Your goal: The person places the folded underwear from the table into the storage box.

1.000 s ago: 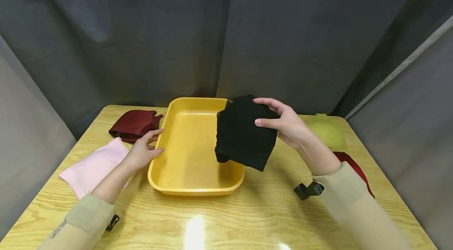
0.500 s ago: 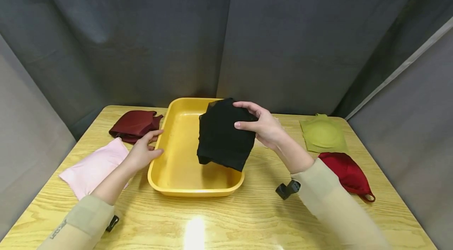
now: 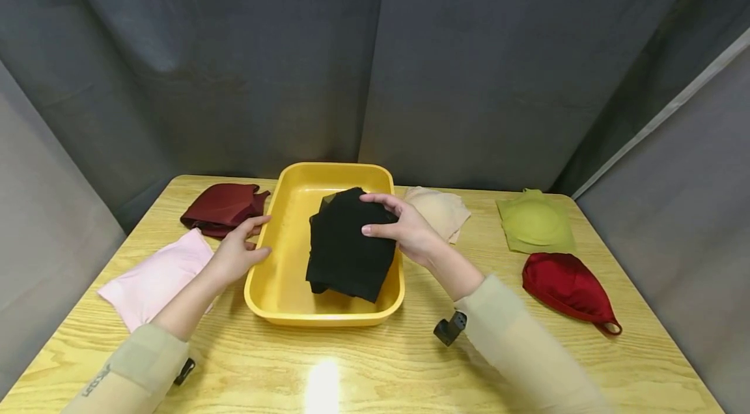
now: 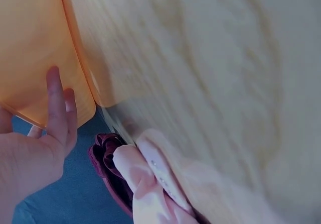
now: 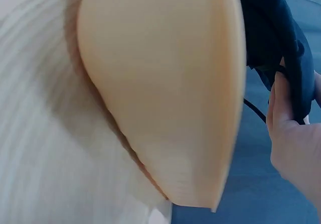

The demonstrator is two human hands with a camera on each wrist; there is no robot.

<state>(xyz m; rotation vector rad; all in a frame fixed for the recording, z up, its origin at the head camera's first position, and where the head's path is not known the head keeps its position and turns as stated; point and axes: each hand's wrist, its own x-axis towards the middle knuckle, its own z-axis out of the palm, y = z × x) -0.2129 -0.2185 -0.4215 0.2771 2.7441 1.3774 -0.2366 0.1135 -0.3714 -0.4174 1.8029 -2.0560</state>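
My right hand (image 3: 404, 226) holds a folded black bra (image 3: 346, 254) between thumb and fingers, low over the right half of a yellow plastic tray (image 3: 285, 232). In the right wrist view, the black fabric (image 5: 276, 23) hangs past the tray's rim with a thin strap below it. My left hand (image 3: 237, 250) holds the tray's left rim, thumb and forefinger at the edge. Two of its fingers (image 4: 56, 101) lie along the outer wall in the left wrist view. A dark red bra (image 3: 224, 206) and a pink one (image 3: 164, 274) lie beside this hand.
Right of the tray lies a beige bra (image 3: 438, 211), partly behind my right hand. Further right are a yellow-green bra (image 3: 536, 222) and a bright red bra (image 3: 568, 290) on the wooden table (image 3: 375, 368). Grey curtains (image 3: 469, 75) stand close behind and at both sides.
My right hand has carried the black bra left and down, from over the tray's right rim to over its inside. The beige bra has come into view. My left hand stays put.
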